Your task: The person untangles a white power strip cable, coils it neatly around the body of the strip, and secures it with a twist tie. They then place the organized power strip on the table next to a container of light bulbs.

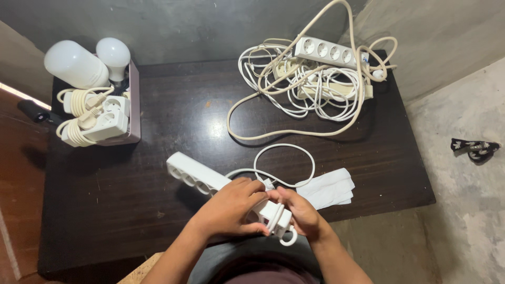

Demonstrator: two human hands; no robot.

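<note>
Your 2 hands meet at the near edge of the table. Your left hand grips the near end of the white power strip, steadying it. Your right hand pinches its cord against that end, where coils gather; the slack loops on the table beyond. Folded white cloth lies right. Tangled strips sit far right, a box of bundled strips and 2 bulbs far left.
</note>
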